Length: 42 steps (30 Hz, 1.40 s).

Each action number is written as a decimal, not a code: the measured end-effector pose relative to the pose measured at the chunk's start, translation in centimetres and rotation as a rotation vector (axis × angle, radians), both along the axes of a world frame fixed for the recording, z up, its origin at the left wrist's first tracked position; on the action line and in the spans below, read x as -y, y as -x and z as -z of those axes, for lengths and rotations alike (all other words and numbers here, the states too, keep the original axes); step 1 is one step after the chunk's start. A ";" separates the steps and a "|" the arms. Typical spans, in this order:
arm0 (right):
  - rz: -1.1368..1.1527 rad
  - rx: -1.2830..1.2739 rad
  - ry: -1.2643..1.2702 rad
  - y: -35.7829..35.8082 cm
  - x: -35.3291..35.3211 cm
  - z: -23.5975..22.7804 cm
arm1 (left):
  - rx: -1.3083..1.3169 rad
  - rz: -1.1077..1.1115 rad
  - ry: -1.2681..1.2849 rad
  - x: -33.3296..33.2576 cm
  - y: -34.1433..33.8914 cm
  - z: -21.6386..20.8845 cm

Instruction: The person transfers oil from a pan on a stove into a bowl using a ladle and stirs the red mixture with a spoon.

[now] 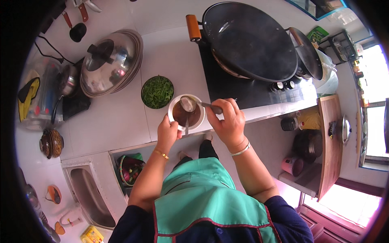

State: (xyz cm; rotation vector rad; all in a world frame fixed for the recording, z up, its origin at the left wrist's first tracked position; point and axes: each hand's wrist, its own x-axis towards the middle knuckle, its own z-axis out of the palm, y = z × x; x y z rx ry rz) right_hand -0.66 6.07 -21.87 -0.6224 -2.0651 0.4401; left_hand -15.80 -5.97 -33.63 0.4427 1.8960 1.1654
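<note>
My left hand (167, 131) grips a white bowl (169, 110) by its near left side, the fingers closed on the rim. Brown liquid (194, 118) fills part of it. A thin metal utensil (187, 128) leans out over the near rim; its other end is hidden in the liquid. My right hand (227, 121) is closed around the dark handle of a small metal ladle (188, 103), whose round head is over the bowl near its far side. Just left of the bowl stands a dark-rimmed dish of chopped greens (158, 92).
A large black wok (251, 44) with wooden handles sits on the black cooktop (214, 83) at right. A domed steel lid (117, 60) lies on the white counter (109, 125) at left. A sink (89, 198) is at lower left, a wooden board (329, 146) at right.
</note>
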 end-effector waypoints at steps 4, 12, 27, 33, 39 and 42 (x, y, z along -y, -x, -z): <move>0.080 -0.144 0.094 -2.5 -0.3 -4.6 | -0.049 0.173 -0.027 1.8 1.2 -7.4; 0.099 -0.765 0.600 -8.7 -11.0 -13.6 | 0.003 0.510 0.049 -2.9 2.4 -18.7; 0.167 0.156 0.427 -11.0 -32.6 -8.7 | -0.009 0.719 0.236 -13.9 -1.6 -28.7; 0.078 0.144 0.584 -10.4 -38.0 -7.9 | -0.054 0.799 0.328 -18.3 -1.4 -31.4; -0.108 0.260 0.825 -7.7 -38.6 -7.5 | -0.026 0.881 0.303 -21.7 -1.9 -31.9; -0.193 0.332 1.034 -6.2 -37.9 -6.5 | 0.019 0.891 0.288 -22.9 -2.3 -31.5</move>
